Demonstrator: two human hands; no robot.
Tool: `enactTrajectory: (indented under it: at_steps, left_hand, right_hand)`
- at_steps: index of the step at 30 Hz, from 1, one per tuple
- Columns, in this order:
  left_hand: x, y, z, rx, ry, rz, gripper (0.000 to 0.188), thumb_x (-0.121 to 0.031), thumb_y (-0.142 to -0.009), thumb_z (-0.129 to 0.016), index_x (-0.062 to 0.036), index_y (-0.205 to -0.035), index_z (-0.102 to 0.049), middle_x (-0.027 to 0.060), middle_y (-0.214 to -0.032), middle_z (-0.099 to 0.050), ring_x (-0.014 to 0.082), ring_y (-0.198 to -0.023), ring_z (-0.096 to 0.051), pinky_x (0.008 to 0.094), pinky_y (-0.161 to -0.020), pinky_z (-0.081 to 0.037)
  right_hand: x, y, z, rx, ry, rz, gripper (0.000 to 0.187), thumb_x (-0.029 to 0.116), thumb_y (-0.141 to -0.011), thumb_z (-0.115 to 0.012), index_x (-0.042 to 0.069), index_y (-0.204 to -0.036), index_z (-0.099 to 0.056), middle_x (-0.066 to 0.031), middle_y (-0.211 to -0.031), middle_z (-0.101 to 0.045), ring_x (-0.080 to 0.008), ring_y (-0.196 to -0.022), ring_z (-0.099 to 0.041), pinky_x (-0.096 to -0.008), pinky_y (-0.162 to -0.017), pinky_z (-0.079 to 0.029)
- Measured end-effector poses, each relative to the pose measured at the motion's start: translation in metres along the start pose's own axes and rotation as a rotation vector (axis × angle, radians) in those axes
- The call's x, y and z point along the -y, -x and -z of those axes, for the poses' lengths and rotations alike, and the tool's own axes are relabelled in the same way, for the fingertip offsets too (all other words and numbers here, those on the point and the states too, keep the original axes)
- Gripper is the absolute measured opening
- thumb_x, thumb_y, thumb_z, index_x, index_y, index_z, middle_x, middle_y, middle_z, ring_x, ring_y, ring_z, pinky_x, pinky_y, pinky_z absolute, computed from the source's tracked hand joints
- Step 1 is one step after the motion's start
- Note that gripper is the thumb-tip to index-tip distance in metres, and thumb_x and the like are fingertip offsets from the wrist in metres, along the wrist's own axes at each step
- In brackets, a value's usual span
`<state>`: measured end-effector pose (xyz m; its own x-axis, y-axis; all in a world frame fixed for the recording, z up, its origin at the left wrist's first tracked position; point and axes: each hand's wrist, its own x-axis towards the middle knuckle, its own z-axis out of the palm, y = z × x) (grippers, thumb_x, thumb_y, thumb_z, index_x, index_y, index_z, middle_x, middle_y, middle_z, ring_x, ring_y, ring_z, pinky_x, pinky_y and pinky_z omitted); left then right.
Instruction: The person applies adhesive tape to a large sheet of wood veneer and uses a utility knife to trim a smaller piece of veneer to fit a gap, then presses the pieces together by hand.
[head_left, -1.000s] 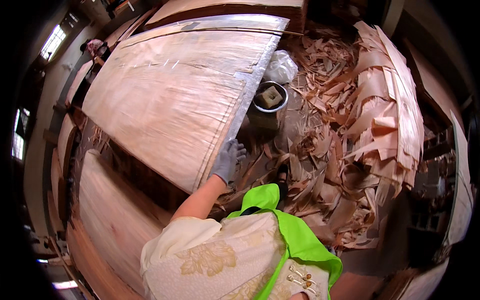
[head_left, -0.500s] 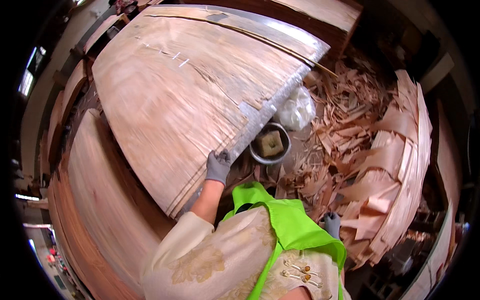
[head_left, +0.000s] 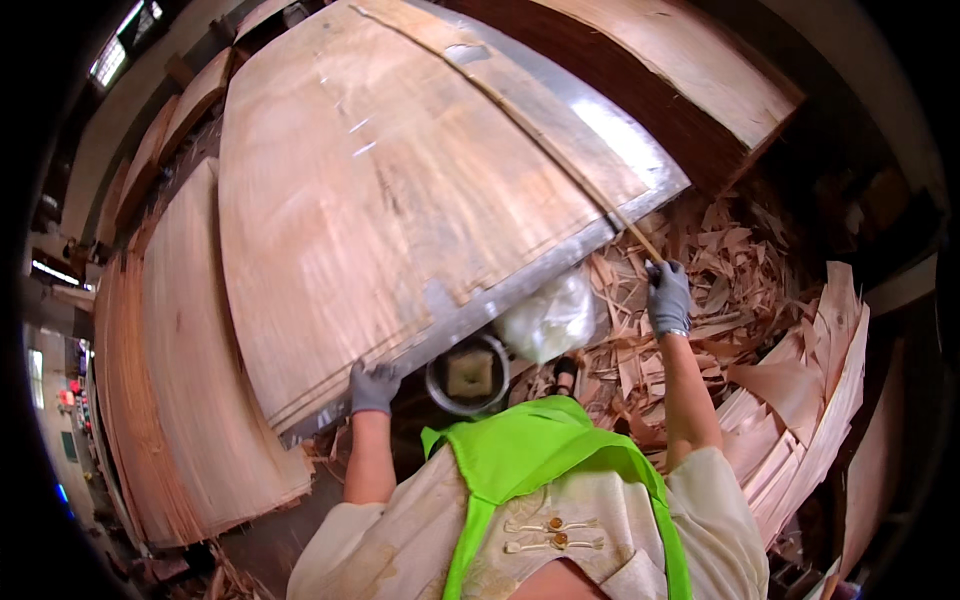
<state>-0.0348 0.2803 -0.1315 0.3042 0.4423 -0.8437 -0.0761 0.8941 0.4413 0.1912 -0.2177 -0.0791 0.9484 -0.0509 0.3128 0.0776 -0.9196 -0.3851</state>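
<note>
A broad wood veneer sheet (head_left: 300, 230) lies over a shiny metal-edged tabletop (head_left: 500, 300), with layered edges showing along its near side. My left hand (head_left: 373, 388), in a grey glove, has its fingers closed at the near edge of the veneer. On the right, my gloved right hand (head_left: 668, 297) grips the near end of a long thin wooden stick (head_left: 560, 160), which runs diagonally across the veneer to the far side. Small white tape strips (head_left: 362, 148) stick to the sheet.
Below the table edge sit a metal bowl (head_left: 468, 374) holding a sponge-like block and a white plastic bag (head_left: 552, 318). Veneer scraps (head_left: 735, 270) cover the floor at right, beside stacked torn sheets (head_left: 800, 400). More veneer stacks (head_left: 215, 400) stand at left, another (head_left: 680, 60) at the far right.
My right hand has risen from low beside my body and taken hold of the stick's end. My left hand stays at the veneer's near edge, while the view has shifted.
</note>
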Motion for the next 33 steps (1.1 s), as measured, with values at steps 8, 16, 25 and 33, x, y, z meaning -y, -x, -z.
enactTrajectory:
  at_steps: [8, 16, 25, 33]
  left_hand:
    - [-0.008, -0.031, 0.019, -0.041, 0.153, -0.107, 0.034, -0.038, -0.084, -0.05, -0.0053, -0.095, -0.05, 0.0112, -0.075, -0.056, 0.0231, -0.063, -0.053, 0.0352, -0.056, -0.048]
    - [-0.006, -0.021, -0.01, -0.086, 0.113, -0.135, 0.032, -0.04, -0.085, -0.057, -0.0086, -0.078, -0.052, 0.0059, -0.066, -0.059, 0.0169, -0.054, -0.056, 0.0246, -0.041, -0.042]
    - [0.015, -0.004, -0.029, -0.199, 0.219, -0.137, 0.03, -0.03, -0.088, -0.052, -0.0056, -0.102, -0.04, 0.0122, -0.094, -0.047, 0.0267, -0.084, -0.051, 0.0512, -0.079, -0.045]
    - [0.002, -0.028, -0.006, 0.049, 0.378, -0.025, 0.025, -0.024, -0.089, -0.052, -0.0014, -0.094, -0.042, 0.0141, -0.085, -0.057, 0.0286, -0.076, -0.058, 0.042, -0.065, -0.055]
  right_hand:
    - [-0.023, -0.101, -0.053, 0.424, 0.087, 0.183, 0.021, 0.022, -0.085, -0.054, 0.012, -0.103, -0.054, -0.0152, -0.089, -0.062, -0.0363, -0.081, -0.059, -0.0456, -0.067, -0.048]
    - [0.01, -0.099, -0.088, 0.929, -0.89, -0.295, 0.019, 0.019, -0.079, -0.064, 0.003, -0.089, -0.065, -0.004, -0.07, -0.063, -0.0104, -0.058, -0.056, -0.0244, -0.053, -0.044]
    - [0.046, -0.116, -0.114, 1.064, -1.147, -0.45, 0.027, 0.009, -0.079, -0.06, -0.001, -0.104, -0.063, -0.0049, -0.089, -0.066, -0.0128, -0.078, -0.06, -0.022, -0.069, -0.045]
    - [0.086, -0.091, -0.125, 1.108, -1.316, -0.556, 0.024, 0.013, -0.084, -0.06, 0.002, -0.106, -0.061, -0.003, -0.085, -0.066, -0.0083, -0.056, -0.052, -0.0207, -0.051, -0.043]
